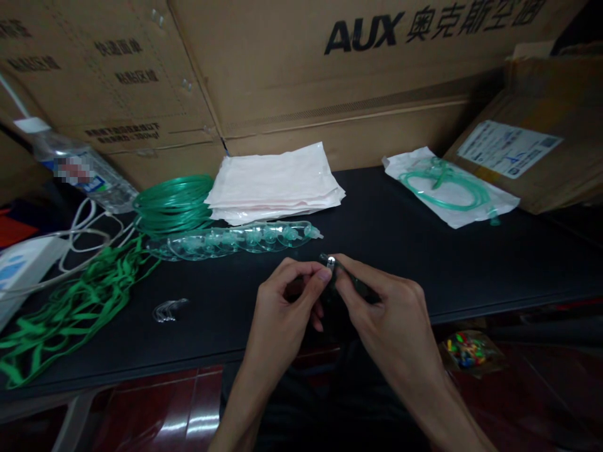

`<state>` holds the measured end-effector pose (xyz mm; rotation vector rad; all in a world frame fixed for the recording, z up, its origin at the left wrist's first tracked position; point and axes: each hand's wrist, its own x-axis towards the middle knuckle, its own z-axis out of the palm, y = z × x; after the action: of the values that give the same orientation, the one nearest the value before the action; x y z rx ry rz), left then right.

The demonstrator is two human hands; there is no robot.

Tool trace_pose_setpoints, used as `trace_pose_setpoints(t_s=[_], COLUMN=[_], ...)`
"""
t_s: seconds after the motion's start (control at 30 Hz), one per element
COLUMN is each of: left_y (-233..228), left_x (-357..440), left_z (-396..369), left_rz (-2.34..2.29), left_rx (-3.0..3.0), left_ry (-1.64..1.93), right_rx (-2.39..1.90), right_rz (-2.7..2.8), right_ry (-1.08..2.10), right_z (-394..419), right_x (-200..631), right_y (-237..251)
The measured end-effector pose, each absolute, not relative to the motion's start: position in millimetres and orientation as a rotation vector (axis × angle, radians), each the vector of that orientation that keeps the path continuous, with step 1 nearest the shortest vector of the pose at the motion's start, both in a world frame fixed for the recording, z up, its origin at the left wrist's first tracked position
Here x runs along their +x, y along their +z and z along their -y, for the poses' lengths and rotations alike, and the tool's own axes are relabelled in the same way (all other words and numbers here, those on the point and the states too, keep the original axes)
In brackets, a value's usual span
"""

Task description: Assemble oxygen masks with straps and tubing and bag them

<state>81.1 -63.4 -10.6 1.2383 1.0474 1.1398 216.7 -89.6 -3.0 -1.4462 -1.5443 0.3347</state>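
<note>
My left hand (pixel 289 292) and my right hand (pixel 384 295) meet over the table's front edge, fingertips pinched together. Between them shows a small shiny metal strip (pixel 331 262), with a dark, see-through piece around it that I cannot make out, mostly hidden by the fingers. Just behind the hands lies a row of nested clear green face masks (pixel 245 238). Several thin, bent, shiny strips (pixel 169 309) lie on the black table (pixel 211 295) to the left.
Green straps (pixel 89 307) are heaped at left, near white cables, a plastic bottle (pixel 89 166) and coiled green tubing (pixel 174 204). White packets (pixel 277 182) and a bagged tubing set (pixel 447 188) lie behind. Cardboard boxes (pixel 282 81) wall the back. Below right sits a bag of colourful small parts (pixel 471 351).
</note>
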Motion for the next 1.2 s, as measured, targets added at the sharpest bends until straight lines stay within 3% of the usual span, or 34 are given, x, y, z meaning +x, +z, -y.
trace_pose_setpoints(t_s=[0.5,0.9,1.2], left_y=[-7,-8,-7], left_x=[81,75,71], left_z=[58,56,54], left_rz=[-1.090,-1.204,-1.154], left_rx=[1.176,1.003,0.970], left_ry=[1.048,0.961,0.988], right_rx=[-1.457,-1.257,-1.229], right_rz=[1.455,1.723,1.943], right_ry=[0.600,0.678,0.474], right_z=[79,76,79], right_x=[233,249,253], right_y=[-5,2,-15])
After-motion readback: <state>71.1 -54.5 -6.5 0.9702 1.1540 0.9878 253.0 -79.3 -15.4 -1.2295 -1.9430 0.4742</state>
